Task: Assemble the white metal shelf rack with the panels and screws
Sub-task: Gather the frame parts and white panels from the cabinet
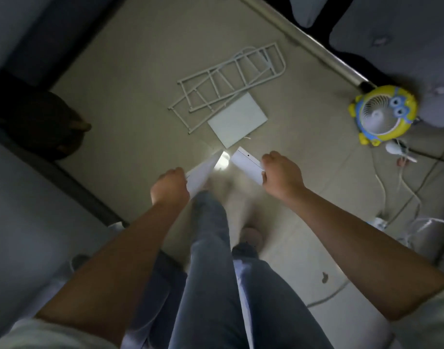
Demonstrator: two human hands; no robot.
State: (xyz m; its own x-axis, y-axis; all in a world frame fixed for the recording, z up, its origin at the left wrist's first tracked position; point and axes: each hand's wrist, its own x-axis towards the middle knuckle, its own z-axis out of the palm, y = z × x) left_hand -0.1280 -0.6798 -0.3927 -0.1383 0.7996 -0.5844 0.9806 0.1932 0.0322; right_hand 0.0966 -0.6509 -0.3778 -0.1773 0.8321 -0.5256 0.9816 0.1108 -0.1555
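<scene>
Head view, person standing. Left hand [169,186] curled around one white panel [200,176]; right hand [282,176] curled around a second white panel [247,165]. Floor [140,71], 12 o'clock: two overlapping wire side frames [226,81], with a third panel [237,119] lying flat just beside them. 2 o'clock: yellow fan [383,114].

The tiled floor [130,79] carries wire frames [226,79], a panel [237,120] and a fan [382,114].
</scene>
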